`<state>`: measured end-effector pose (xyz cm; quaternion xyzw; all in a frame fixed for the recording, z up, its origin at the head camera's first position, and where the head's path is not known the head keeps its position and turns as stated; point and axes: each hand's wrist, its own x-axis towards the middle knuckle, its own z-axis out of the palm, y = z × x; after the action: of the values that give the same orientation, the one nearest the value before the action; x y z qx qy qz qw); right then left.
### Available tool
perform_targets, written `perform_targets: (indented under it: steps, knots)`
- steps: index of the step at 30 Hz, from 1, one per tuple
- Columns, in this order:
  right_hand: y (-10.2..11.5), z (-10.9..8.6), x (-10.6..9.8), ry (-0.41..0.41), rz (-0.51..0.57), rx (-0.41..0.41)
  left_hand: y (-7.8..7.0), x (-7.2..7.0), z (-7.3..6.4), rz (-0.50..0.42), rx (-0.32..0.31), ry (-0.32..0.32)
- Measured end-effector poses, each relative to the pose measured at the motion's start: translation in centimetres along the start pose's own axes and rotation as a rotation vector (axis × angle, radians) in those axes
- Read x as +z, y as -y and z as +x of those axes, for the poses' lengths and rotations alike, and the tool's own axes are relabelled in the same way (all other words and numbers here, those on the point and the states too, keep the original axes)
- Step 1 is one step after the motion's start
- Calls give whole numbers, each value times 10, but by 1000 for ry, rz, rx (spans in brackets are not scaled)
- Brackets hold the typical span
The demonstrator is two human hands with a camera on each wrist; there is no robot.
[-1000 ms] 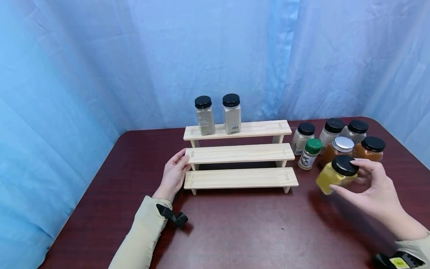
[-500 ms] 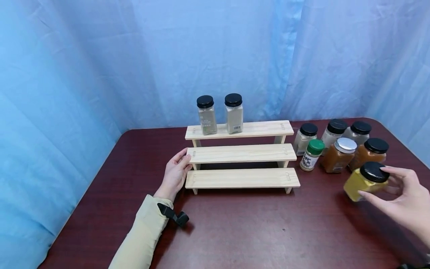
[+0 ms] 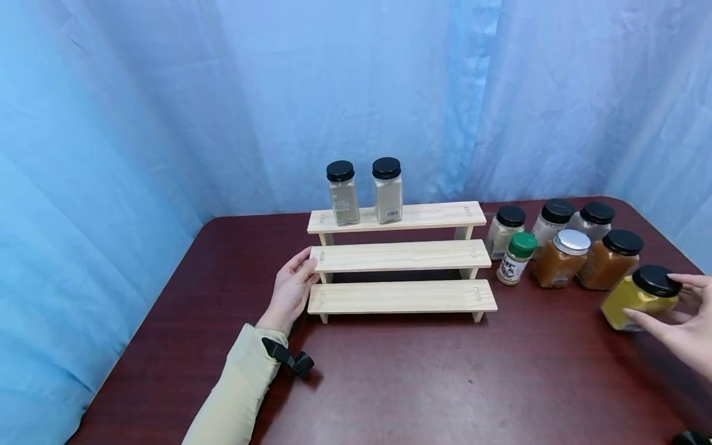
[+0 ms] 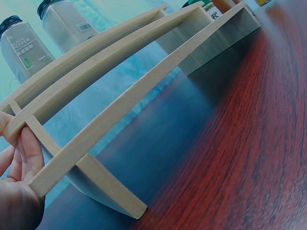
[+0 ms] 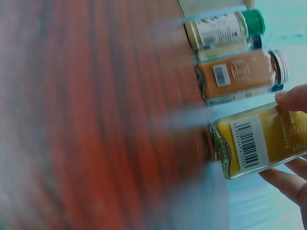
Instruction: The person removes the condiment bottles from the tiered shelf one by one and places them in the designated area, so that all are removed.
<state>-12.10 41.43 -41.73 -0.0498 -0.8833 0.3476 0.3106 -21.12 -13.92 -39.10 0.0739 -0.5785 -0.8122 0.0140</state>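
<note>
My left hand (image 3: 290, 289) pinches the left end of the middle tier of a three-tier wooden rack (image 3: 400, 256), its thumb at the top edge. In the left wrist view the fingers (image 4: 31, 153) curl against that end board. At the far right, my right hand (image 3: 686, 321) grips a square glass spice jar (image 3: 631, 303) of yellow powder with a black lid. The right wrist view has the jar's barcode label facing the camera and its base close over the table. Two black-lidded spice jars (image 3: 345, 204) of greyish powder stand on the rack's top tier.
Right of the rack stand a green-capped shaker (image 3: 512, 269), an orange-brown jar with a silver lid (image 3: 558, 266), a similar black-lidded jar (image 3: 609, 262) and several pale black-lidded jars (image 3: 503, 238). Blue curtains (image 3: 356, 93) surround the dark red table (image 3: 389, 383).
My right hand has carried the yellow jar rightward, away from the rack, to beside the front of the jar group. The left hand keeps its hold on the rack.
</note>
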Motion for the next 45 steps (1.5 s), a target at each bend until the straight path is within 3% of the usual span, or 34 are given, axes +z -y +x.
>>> perform_targets:
  steps: [6, 14, 24, 29, 40, 45]
  knots:
    - [11, 0, -3, -17, -3, 10, 2, -1, 1, 4, 4, -1]
    - [8, 0, -4, -11, 30, -13, 1, 1, 1, 5, 1, 1]
    - [7, 1, -1, -11, 35, 52, 1, 1, 0, 2, -1, -5]
    - [6, 0, 0, -14, 25, 44, 0, 1, -1, -6, 0, -3]
    - [-25, 5, 2, 15, 30, -10, 0, 0, -1, -15, 2, -8]
    - [-43, 8, 3, 15, -44, -56, 1, 0, -2, -7, 9, -5]
